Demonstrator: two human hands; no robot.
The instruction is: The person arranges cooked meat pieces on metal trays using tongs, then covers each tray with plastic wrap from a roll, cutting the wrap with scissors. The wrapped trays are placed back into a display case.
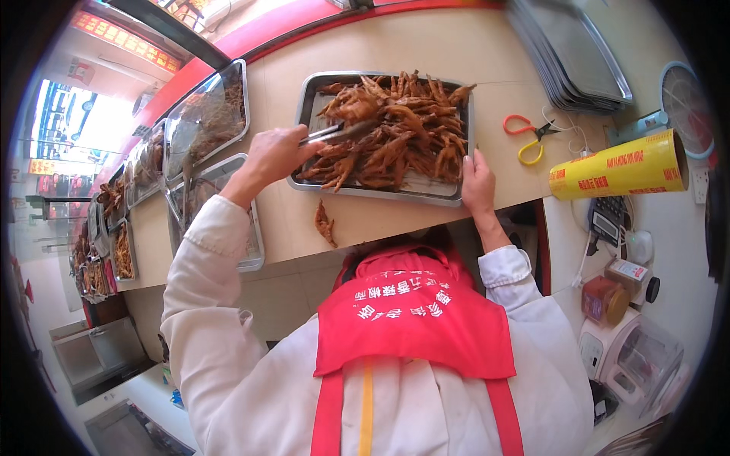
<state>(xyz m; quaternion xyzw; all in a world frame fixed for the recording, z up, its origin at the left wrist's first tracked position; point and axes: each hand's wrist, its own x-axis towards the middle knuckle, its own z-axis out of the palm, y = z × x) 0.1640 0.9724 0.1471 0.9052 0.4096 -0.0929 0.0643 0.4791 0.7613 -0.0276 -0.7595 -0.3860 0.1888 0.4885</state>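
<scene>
My left hand (279,158) is closed around metal tongs (325,135), whose tips reach into a heap of braised chicken feet (399,134). The feet lie piled in a rectangular metal tray (422,195) on the counter. At the tray's near right corner, my right hand (479,181) grips the rim, thumb on top. One loose chicken foot (324,223) lies on the counter between the tray and its front edge. The far ends of the tongs are partly lost among the food.
Covered trays of food (208,122) line the left side. Right of the tray lie scissors (533,137), a stack of empty metal trays (576,57) and a yellow roll of plastic wrap (621,168). A calculator (605,222) and spice jars (604,299) stand lower right.
</scene>
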